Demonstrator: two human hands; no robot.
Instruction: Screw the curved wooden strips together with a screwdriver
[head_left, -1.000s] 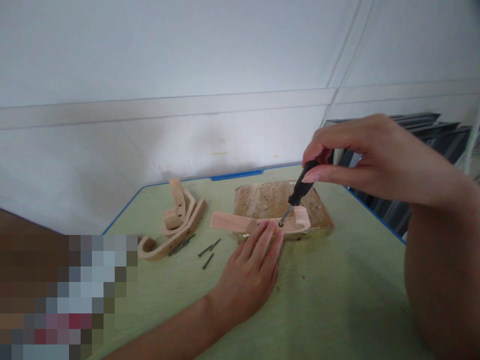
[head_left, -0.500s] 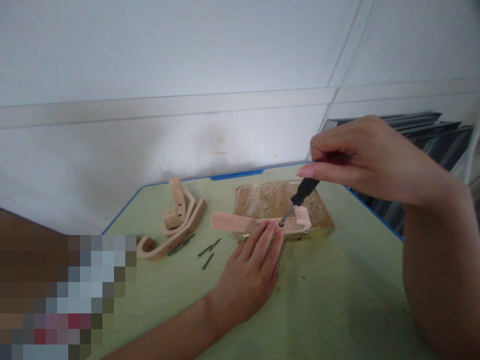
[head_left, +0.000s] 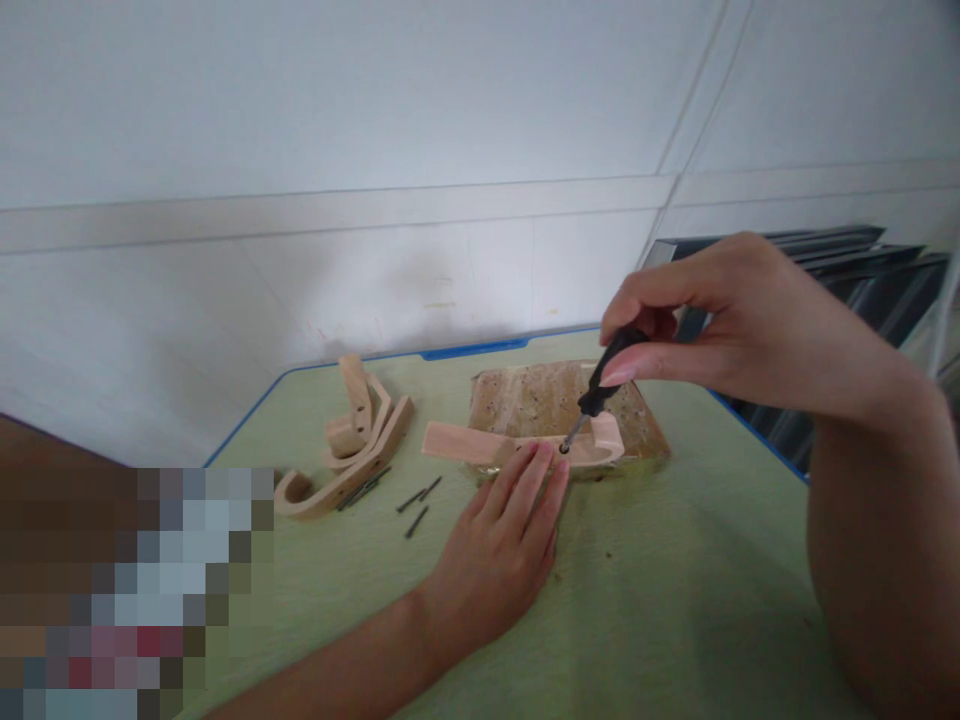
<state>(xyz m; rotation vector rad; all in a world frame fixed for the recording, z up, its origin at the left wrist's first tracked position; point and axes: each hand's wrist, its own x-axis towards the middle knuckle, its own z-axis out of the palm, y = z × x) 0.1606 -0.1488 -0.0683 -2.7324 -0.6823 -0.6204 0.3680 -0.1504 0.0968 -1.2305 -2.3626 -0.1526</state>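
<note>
A pale wooden hook (head_left: pixel 465 443) lies across the near edge of a brown, tape-wrapped block (head_left: pixel 517 395) dotted with small holes. My left hand (head_left: pixel 506 545) grips the hook's middle, its fingers over the top and its thumb hidden. My right hand (head_left: pixel 720 320) is closed around the black handle of a screwdriver (head_left: pixel 606 378). The screwdriver slants down to the left, and its tip meets a dark screw hole (head_left: pixel 564 449) in the hook, just right of my left fingertips. How deep any screw sits there cannot be seen.
More wooden hooks (head_left: pixel 360 465) lie at the left, with several loose dark screws (head_left: pixel 417 522) near them. The green tabletop (head_left: pixel 637 600) has a blue rim (head_left: pixel 472 348) against a white wall. Dark metal profiles (head_left: pixel 825 240) are stacked beyond the right edge.
My right hand's fingers have turned and shifted around the screwdriver handle, uncovering more of it. The screwdriver tip stays at the same hole. My left hand and the hook have hardly moved.
</note>
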